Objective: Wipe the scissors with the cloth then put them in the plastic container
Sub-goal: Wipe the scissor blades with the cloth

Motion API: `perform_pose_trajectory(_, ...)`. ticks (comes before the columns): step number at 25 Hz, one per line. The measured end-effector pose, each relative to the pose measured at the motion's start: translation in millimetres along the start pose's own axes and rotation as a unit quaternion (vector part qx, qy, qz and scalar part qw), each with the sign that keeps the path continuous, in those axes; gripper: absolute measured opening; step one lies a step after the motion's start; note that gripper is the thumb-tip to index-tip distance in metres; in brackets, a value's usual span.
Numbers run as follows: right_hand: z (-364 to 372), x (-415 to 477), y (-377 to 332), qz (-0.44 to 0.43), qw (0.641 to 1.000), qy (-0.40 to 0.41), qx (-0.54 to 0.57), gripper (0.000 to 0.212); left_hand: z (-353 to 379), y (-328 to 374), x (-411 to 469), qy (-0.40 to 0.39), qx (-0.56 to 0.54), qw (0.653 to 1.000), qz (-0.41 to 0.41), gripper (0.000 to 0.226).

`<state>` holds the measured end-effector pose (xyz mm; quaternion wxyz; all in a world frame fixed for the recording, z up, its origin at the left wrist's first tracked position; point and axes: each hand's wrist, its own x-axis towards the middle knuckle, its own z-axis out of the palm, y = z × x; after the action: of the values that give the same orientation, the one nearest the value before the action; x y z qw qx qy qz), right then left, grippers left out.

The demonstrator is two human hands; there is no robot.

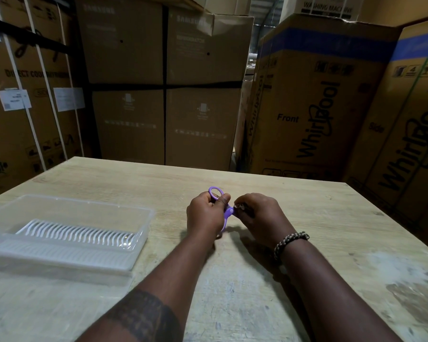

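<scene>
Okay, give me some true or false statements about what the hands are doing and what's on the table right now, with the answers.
1. The left hand holds the purple scissors by the handles. True.
2. The scissors lie inside the plastic container. False: they are held to its right.
3. A braided bracelet is on the right wrist. True.
4. The right hand lies flat on the table. False: its fingers curl at the scissors' blade end.
</scene>
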<state>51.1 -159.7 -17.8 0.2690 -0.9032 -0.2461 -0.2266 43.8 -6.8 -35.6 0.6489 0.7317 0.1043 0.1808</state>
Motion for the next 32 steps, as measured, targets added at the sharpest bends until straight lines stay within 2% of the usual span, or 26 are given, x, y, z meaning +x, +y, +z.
perform_pose_trajectory(5, -1, 0, -1, 0.029, 0.999, -0.007, -0.022, 0.014, 2, -3, 2, -0.010, -0.004, 1.000, 0.000, 0.028)
perform_pose_trajectory(11, 3, -1, -11, 0.040, 0.991, 0.116, 0.044, 0.010, -1, 0, 1, 0.028, 0.006, 1.000, 0.001, 0.032)
perform_pose_trajectory(18, 11, 1, -13, 0.002, 0.996, 0.089, 0.020, 0.007, -2, -1, 2, 0.026, -0.014, 1.000, -0.005, 0.032)
perform_pose_trajectory(23, 5, 4, 0, 0.038, 0.990, 0.138, -0.014, 0.009, -2, -2, 2, 0.018, -0.015, 1.000, -0.007, 0.032)
perform_pose_trajectory(28, 16, 0, -11, -0.005, 0.997, 0.078, -0.011, 0.005, -1, 0, 2, 0.030, 0.003, 1.000, 0.003, 0.031)
perform_pose_trajectory(32, 10, 6, 5, 0.045, 0.989, 0.135, -0.027, 0.010, -2, 0, 1, 0.021, -0.008, 1.000, 0.000, 0.029)
